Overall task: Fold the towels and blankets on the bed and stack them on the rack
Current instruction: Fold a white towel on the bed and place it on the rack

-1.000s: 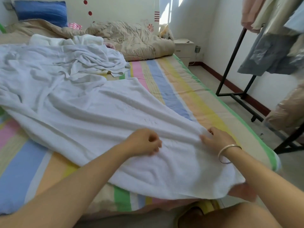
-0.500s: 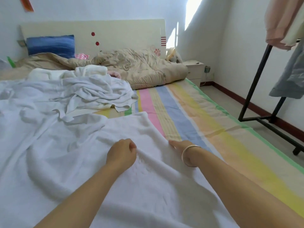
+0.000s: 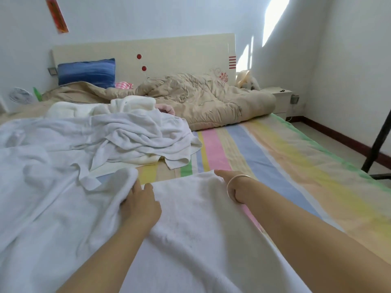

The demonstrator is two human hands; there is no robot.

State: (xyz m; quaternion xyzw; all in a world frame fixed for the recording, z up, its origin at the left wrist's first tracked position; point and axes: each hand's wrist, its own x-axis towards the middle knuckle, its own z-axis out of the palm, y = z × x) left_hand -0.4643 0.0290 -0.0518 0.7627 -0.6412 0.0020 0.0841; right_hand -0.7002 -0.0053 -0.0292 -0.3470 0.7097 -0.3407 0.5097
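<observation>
Both hands drew the towel (image 3: 190, 218) edge near the crumpled pile (image 3: 137, 134); left hand (image 3: 138, 206) grips a fold; right hand (image 3: 229, 182) seemingly pinches its corner; first fold nearly laid.

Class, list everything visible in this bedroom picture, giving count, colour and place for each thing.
white towel: one, white, nearest the camera
crumpled towels: heap, white, beyond it, left
cream blanket: one, cream, behind the heap
quilt: one, beige, along the headboard
pillow: one, blue, against headboard, left
sheet: one, pastel-striped, under everything
nightstand: one, white, right of headboard
clothes rack: one, black, right edge
bracelet: one, metallic, right wrist
left hand: one, holding a towel fold
right hand: one, gripping towel's far corner
</observation>
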